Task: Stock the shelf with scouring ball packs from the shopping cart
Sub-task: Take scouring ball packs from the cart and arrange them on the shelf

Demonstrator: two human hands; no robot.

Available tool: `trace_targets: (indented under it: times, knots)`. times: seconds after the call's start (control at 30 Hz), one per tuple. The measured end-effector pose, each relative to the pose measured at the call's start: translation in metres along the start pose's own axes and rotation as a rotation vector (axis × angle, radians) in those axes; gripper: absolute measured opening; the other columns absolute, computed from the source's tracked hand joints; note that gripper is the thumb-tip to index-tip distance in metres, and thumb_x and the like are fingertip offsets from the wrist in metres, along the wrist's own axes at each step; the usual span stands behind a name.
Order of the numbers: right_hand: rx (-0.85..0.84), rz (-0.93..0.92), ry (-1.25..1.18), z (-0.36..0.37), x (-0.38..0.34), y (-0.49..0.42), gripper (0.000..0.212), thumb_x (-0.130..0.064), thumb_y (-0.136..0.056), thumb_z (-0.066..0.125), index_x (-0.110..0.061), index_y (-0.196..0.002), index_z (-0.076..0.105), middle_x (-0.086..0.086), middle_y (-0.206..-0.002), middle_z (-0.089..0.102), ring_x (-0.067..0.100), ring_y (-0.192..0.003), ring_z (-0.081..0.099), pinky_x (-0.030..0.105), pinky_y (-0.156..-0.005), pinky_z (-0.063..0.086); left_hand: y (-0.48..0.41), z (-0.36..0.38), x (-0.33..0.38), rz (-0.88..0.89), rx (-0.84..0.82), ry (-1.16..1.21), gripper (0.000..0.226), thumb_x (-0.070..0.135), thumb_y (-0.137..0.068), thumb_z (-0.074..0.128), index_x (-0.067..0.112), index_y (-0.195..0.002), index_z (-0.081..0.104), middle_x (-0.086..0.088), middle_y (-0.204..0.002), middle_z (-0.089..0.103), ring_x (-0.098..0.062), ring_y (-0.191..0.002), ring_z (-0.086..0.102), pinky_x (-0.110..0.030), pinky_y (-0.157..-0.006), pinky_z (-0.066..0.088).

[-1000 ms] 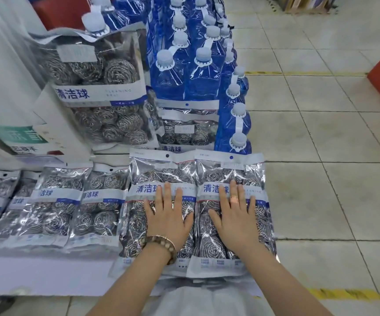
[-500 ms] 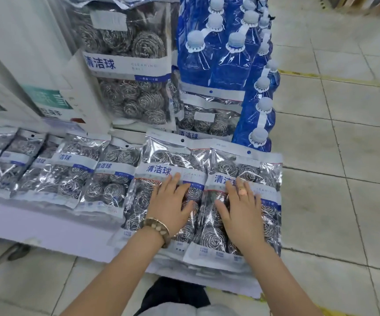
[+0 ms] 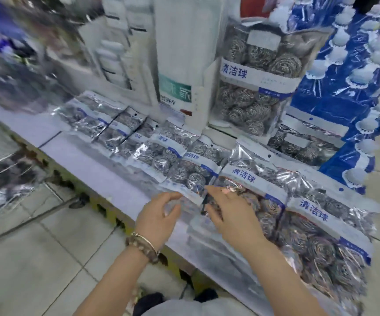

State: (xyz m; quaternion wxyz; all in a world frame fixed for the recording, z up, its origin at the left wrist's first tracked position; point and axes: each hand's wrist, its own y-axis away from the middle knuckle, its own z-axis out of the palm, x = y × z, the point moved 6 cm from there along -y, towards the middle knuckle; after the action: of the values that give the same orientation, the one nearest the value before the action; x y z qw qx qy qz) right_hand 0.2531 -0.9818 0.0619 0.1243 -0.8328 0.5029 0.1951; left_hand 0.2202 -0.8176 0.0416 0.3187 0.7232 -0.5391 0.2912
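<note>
Two large scouring ball packs (image 3: 262,179) (image 3: 321,226) lie side by side at the right front of the low white shelf (image 3: 102,165). A row of several smaller packs (image 3: 180,160) lies to their left. My right hand (image 3: 232,215) is over the left edge of the nearer large pack, fingers stretched out; whether it touches is unclear. My left hand (image 3: 159,215), with a bead bracelet, hangs just left of it above the shelf's front, fingers loosely curled and holding nothing. The view is blurred.
Another big pack (image 3: 257,74) stands upright at the back beside white boxes (image 3: 180,53). Blue bottles (image 3: 344,87) crowd the right end. Blurred silver packs (image 3: 2,176) show at the far left. Tiled floor lies below the shelf's yellow-black edge.
Both hands have lifted off the two large packs they were pressing flat and shifted left. The camera has swung left, and the shelf now runs diagonally across the view.
</note>
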Motion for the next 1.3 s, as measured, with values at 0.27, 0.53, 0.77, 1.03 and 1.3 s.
trace_targets:
  times: [0.27,0.53,0.77,1.03,1.3]
  knots:
    - [-0.179,-0.283,-0.07,0.08,-0.167,-0.064,0.043,-0.038,-0.1,0.039,-0.029,-0.142,0.038,-0.005,-0.139,0.049,0.016,-0.125,0.045,0.03,-0.097,0.036,0.036,-0.143,-0.127,-0.225,0.299,0.062,0.015,0.024,-0.09,0.056,0.038,-0.098,0.057,0.008,-0.105,0.061,-0.008,-0.083,0.057,-0.024,-0.069,0.043]
    - [-0.315,-0.448,-0.096,0.176,-0.301,-0.096,0.04,-0.034,-0.098,0.045,-0.028,-0.137,0.046,-0.002,-0.131,0.056,0.02,-0.117,0.053,0.031,-0.093,0.043,0.105,-0.259,-0.243,-0.418,0.516,-0.005,0.02,0.026,-0.089,0.056,0.03,-0.107,0.064,0.007,-0.108,0.063,-0.014,-0.086,0.06,-0.029,-0.078,0.045]
    - [-0.465,-0.552,-0.059,0.233,-0.383,-0.117,0.042,-0.032,-0.099,0.043,-0.027,-0.141,0.04,-0.005,-0.138,0.049,0.012,-0.125,0.044,0.012,-0.083,0.026,0.153,-0.312,-0.318,-0.585,0.646,0.049,0.02,0.025,-0.089,0.056,0.026,-0.108,0.064,0.008,-0.11,0.063,-0.012,-0.095,0.059,-0.027,-0.08,0.045]
    - [-0.569,-0.613,-0.017,0.307,-0.468,-0.176,0.044,-0.033,-0.098,0.046,-0.029,-0.141,0.039,-0.004,-0.141,0.048,0.012,-0.129,0.043,0.027,-0.099,0.039,0.156,-0.372,-0.391,-0.747,0.719,0.108,0.023,0.027,-0.09,0.053,0.028,-0.112,0.061,0.011,-0.116,0.059,-0.01,-0.096,0.058,-0.027,-0.084,0.046]
    - [-0.62,-0.701,-0.01,0.369,-0.583,-0.282,0.042,-0.031,-0.098,0.047,-0.024,-0.139,0.043,-0.003,-0.134,0.053,0.014,-0.114,0.053,0.028,-0.089,0.044,0.096,-0.479,-0.466,-0.817,0.737,0.083,0.025,0.026,-0.091,0.052,0.027,-0.114,0.061,0.01,-0.118,0.059,-0.006,-0.105,0.054,-0.021,-0.082,0.04]
